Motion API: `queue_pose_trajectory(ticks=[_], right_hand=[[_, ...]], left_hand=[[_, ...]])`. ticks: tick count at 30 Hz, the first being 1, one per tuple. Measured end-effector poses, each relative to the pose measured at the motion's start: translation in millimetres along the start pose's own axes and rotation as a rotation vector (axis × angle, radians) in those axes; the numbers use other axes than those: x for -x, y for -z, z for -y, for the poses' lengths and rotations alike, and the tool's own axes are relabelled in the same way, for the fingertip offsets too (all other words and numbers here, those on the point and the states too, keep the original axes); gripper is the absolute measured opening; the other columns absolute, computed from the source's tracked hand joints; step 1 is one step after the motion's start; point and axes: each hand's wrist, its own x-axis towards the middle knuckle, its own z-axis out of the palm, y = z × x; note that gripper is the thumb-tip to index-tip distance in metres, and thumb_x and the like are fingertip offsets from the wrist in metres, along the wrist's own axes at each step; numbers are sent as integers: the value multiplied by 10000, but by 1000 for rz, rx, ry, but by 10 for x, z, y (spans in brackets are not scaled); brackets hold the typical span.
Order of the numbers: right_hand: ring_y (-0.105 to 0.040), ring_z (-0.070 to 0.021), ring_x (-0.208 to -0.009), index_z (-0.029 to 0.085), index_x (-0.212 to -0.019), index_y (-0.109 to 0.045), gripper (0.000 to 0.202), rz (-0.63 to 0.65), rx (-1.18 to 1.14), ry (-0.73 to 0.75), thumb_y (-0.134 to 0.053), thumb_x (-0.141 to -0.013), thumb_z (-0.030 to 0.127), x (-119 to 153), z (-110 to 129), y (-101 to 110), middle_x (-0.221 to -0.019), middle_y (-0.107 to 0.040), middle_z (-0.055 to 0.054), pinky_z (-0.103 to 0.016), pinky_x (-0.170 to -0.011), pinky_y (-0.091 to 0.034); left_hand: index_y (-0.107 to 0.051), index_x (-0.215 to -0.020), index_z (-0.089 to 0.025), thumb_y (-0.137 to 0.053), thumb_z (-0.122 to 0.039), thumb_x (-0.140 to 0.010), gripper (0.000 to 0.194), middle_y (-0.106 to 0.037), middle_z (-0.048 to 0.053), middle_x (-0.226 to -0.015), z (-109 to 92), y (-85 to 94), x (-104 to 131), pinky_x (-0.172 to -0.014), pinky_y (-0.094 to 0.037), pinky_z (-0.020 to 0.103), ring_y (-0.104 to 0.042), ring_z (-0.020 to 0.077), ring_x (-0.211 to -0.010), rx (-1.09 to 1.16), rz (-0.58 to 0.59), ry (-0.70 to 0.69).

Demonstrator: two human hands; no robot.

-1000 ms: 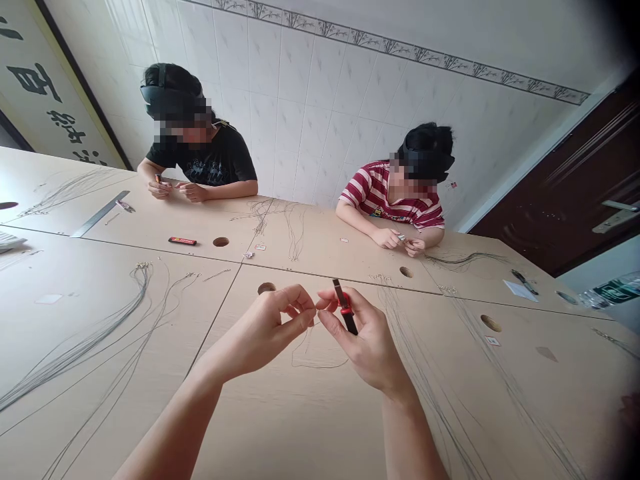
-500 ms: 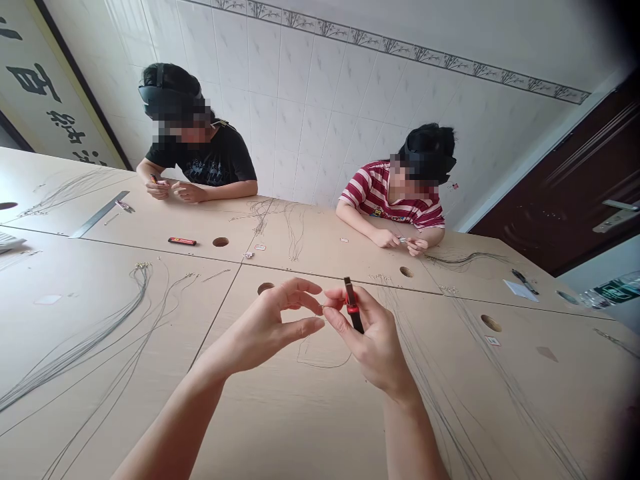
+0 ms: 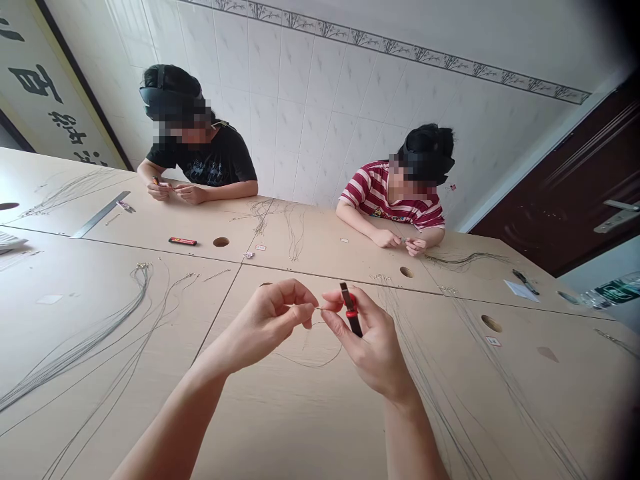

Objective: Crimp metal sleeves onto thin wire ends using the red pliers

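My left hand (image 3: 275, 323) is closed, thumb and forefinger pinched on the end of a thin dark cord (image 3: 320, 365). Facing it, my right hand (image 3: 373, 340) holds a small black-and-red tool (image 3: 351, 311), upright across the fingers, its kind not clear. The right thumb and forefinger also pinch at the cord, close to the left fingertips. Below both hands the cord hangs in a loose loop. Whatever small piece sits between the fingertips is too tiny to make out.
Bundles of thin cords (image 3: 135, 303) with metal ends lie left, and more cords (image 3: 425, 373) right. Across the table (image 3: 300, 427) sit two people, busy with their hands. A red-and-black stick-like object (image 3: 183, 241), a metal ruler (image 3: 101, 215) and round holes (image 3: 221, 242) are farther off.
My left fingers have closed from a spread position into a pinch at the cord, meeting the right fingertips. The cord loop has shifted left, and the tool has tilted slightly.
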Motion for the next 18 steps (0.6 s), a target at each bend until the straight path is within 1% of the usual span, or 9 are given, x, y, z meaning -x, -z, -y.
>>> queue_pose_trajectory(ticks=[1,3,5,6,9,13,15,18], right_hand=[[-643,-114,-841,270,-1009,-609,117,-2,-3,-3,-631,-904,225,-3,-2,-2,-913,-661,24,-213,-778,-511],[-642,-116,-844,264,-1013,-610,116,-10,-6,-14,-627,-904,228,-8,-3,-5,-921,-664,17,-215,-784,-516],[-638,-118,-838,257,-1009,-611,108,-19,-7,-25,-624,-904,233,-9,2,-6,-907,-666,11,-213,-775,-522],[-637,-118,-831,254,-1005,-612,104,-21,-8,-29,-622,-904,234,-7,5,-6,-899,-666,10,-212,-767,-525],[-638,-120,-816,248,-1000,-614,101,-25,-16,-32,-624,-900,240,2,14,-6,-894,-665,4,-217,-761,-534],[-647,-139,-844,242,-992,-617,94,-24,-12,-36,-622,-898,251,6,21,-10,-921,-668,-11,-251,-790,-543],[-649,-146,-852,243,-999,-616,100,-18,-11,-38,-618,-900,253,2,24,-13,-927,-669,-16,-265,-798,-544],[-650,-152,-857,248,-1004,-616,105,-11,-17,-34,-617,-899,247,-5,28,-20,-917,-669,-16,-270,-792,-547]], left_hand=[[-612,-912,-188,-526,-294,-930,138,-599,-16,-787,5,-3,-3,-467,-321,205,-438,61,-542,-6,-30,-17],[-607,-912,-197,-534,-283,-922,112,-618,7,-881,19,-7,-8,-598,-418,235,-556,109,-723,-45,-107,-87],[-611,-867,-204,-548,-286,-914,113,-603,21,-1008,34,-6,-10,-735,-443,268,-563,149,-910,-116,-168,-156],[-612,-831,-204,-557,-293,-909,131,-586,21,-1055,41,-4,-9,-757,-439,274,-548,156,-945,-152,-183,-171],[-610,-747,-196,-577,-306,-891,185,-554,22,-1082,49,0,-3,-690,-428,262,-526,156,-912,-203,-182,-168],[-626,-736,-193,-586,-291,-876,175,-544,32,-1076,33,-4,5,-620,-412,245,-517,154,-866,-195,-169,-153],[-634,-743,-194,-581,-292,-878,175,-542,36,-1083,26,-6,2,-625,-414,247,-518,158,-875,-194,-160,-143],[-639,-751,-195,-576,-293,-879,173,-546,40,-1086,29,-5,-6,-687,-429,270,-522,172,-912,-209,-150,-150]])
